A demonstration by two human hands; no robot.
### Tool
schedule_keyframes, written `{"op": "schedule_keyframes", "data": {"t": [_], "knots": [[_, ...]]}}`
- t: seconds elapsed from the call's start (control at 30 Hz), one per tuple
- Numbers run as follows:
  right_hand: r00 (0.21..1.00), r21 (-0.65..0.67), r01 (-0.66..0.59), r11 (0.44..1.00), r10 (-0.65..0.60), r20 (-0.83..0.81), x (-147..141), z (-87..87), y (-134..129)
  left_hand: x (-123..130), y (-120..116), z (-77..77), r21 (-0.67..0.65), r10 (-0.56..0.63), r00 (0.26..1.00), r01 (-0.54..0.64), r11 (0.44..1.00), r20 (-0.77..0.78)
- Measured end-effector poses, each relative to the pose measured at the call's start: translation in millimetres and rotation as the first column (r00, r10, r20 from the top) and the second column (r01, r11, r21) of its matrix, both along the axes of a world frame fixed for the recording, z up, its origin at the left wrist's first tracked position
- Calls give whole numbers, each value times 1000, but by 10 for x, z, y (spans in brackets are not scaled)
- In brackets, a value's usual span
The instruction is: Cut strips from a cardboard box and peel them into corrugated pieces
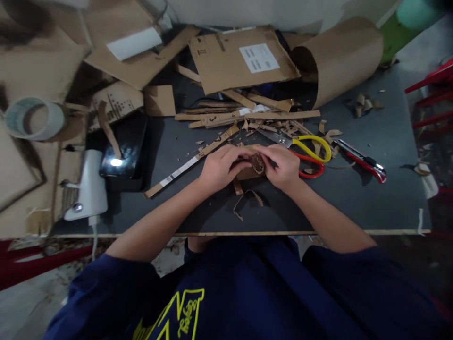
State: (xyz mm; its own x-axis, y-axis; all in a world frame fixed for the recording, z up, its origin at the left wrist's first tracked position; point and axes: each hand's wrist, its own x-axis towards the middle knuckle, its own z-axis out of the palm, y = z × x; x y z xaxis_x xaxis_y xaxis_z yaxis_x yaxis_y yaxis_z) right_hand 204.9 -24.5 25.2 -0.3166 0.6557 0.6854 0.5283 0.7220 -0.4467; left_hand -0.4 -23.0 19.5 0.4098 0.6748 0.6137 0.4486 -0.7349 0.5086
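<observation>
Both hands meet over the dark table near its front middle. Between them is a small rolled piece of brown cardboard [257,163], its layered end facing up. My left hand [222,166] pinches it from the left, and my right hand [282,165] grips it from the right with bent fingers. Beneath the roll lies a flat bit of cardboard [249,173], partly covered by the fingers. Just right of my right hand are scissors [311,146] with yellow and red handles. A curled cardboard strip [249,192] rests in front of the hands.
Cardboard strips [219,116] and scraps lie behind the hands. A box cutter [364,160] is at the right, a cardboard tube [348,56] at the back right. On the left are a tape roll [34,119], a black device [123,153], a white device [92,186] and cardboard sheets [35,66].
</observation>
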Motion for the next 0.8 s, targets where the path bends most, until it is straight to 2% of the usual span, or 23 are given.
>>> {"op": "schedule_keyframes", "data": {"t": [0.13,0.3,0.43,0.53,0.63,0.8], "knots": [[997,-148,1,989,-12,-77,30,-16,-7,-38,6,52,-75,4,1000,-3,997,16],[979,-267,-65,961,9,-204,49,14,-43,-88,43,132,-171,-1,998,-10,985,-62],[974,-294,-92,951,24,-226,21,43,-63,-112,46,107,-241,6,999,-18,970,-48],[978,-327,-72,942,2,-210,-4,34,-61,-148,39,111,-254,38,999,-32,967,19],[982,-298,-28,954,-29,-185,-13,19,-55,-192,49,149,-233,14,996,7,973,92],[995,-242,14,970,-38,-94,-14,17,-78,-207,112,145,-134,-4,1000,5,991,12]]}}
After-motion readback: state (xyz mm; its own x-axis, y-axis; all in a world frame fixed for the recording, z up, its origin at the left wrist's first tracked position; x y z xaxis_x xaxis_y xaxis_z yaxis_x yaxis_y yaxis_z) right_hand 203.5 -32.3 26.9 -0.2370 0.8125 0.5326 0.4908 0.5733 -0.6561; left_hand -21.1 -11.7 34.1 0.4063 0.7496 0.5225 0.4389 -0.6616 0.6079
